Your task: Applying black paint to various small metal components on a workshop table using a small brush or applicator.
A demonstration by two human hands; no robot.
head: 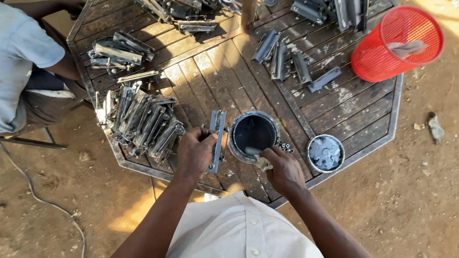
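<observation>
1. While the left hand (pixel 195 152) grips a bracket (pixel 216 140) upright, fingers pressed round it, the right hand (pixel 284 171) pinches a brush (pixel 255 154) in the can (pixel 253 135).
2. Judged step: loading paint; the next move calls for carrying the brush to nine o'clock, onto the bracket on the bench (pixel 352 115).

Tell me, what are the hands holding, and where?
Left hand grips a metal bracket near its middle. Right hand holds a brush by its handle, tip inside the paint can.

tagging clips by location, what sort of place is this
Probably an outdoor metalwork or painting yard. A wooden octagonal table stands on bare dirt ground, piled with metal brackets. The left hand holds one bracket while the right hand dips into an open paint can.
</observation>
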